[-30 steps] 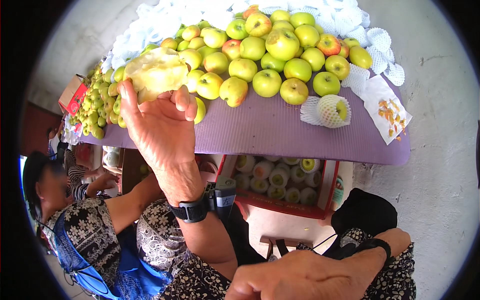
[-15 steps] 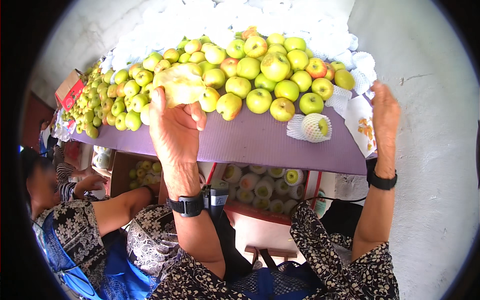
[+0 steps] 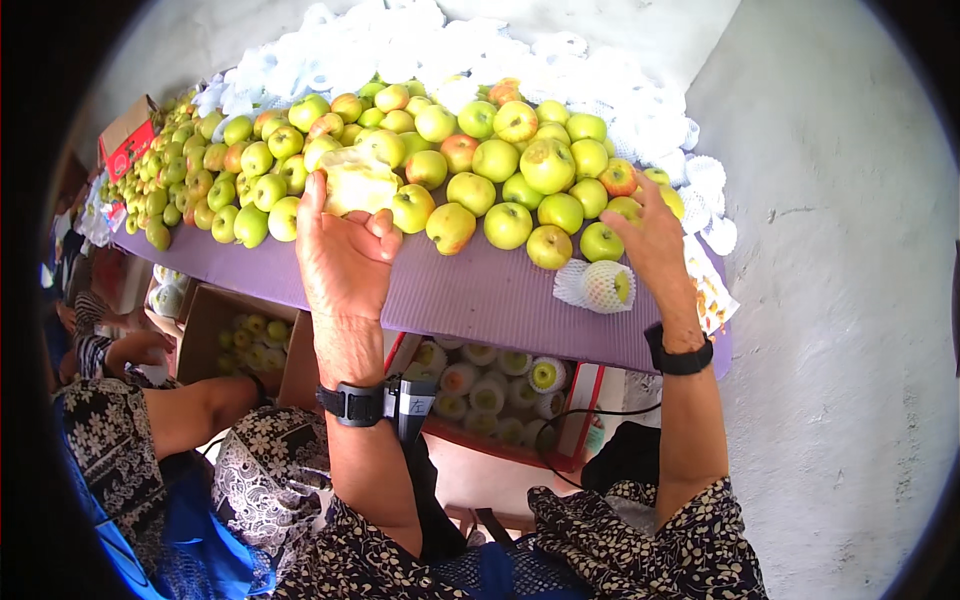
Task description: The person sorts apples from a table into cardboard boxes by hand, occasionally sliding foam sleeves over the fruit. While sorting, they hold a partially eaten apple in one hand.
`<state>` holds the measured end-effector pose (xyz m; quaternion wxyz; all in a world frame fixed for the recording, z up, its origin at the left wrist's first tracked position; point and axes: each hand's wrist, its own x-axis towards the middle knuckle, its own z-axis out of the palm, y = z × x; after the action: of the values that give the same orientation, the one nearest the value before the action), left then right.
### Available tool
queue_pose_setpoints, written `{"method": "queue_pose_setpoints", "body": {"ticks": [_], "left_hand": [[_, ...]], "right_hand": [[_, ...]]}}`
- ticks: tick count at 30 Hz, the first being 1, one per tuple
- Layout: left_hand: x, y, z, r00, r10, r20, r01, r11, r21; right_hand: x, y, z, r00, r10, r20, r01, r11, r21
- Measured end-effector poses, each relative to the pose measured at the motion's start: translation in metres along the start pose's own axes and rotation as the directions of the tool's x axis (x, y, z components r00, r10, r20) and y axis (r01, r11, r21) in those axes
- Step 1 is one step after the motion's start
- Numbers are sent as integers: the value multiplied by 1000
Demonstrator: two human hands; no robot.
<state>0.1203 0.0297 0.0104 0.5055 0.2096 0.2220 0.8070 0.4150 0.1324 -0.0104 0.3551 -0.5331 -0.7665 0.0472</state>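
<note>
While gripping a pale foam fruit sleeve (image 3: 358,182) in the left hand (image 3: 345,255), reaching the right hand (image 3: 655,235), fingers spread and holding nothing, onto a green apple (image 3: 625,212) at the pile's edge. Likely sleeving apples; lifting one free comes next. Lying just below the right hand: an already netted apple (image 3: 608,286) on purple matting (image 3: 480,295).

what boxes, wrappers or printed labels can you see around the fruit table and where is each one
Red cardboard box: far left end of the table, tilted, brown flap.
Printed sheet: right table edge, white with orange pictures.
Open cardboard box: under the table, left, brown, holding fruit.
Red-edged crate: under the table, centre, netted fruit inside.
</note>
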Motion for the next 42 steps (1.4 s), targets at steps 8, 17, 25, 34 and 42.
{"method": "queue_pose_setpoints", "body": {"ticks": [8, 17, 25, 34, 42], "left_hand": [[4, 31, -18, 997, 56, -53, -60, 996, -71], [0, 55, -32, 998, 69, -1, -68, 991, -117], [0, 64, -40, 994, 99, -46, -104, 987, -122], [-2, 64, -39, 995, 88, -36, -92, 987, -134], [-3, 61, -26, 991, 118, -64, -125, 987, -103]], "right_hand": [[51, -42, 50, 974, -91, 209, 100, 995, -31], [69, -59, 79, 964, 91, 249, -21, 963, -268], [68, -65, 78, 964, 143, 224, -106, 980, -167], [31, -106, 52, 958, -149, 246, -24, 811, 584], [-23, -110, 58, 806, -211, 553, -591, -249, 767]]}}
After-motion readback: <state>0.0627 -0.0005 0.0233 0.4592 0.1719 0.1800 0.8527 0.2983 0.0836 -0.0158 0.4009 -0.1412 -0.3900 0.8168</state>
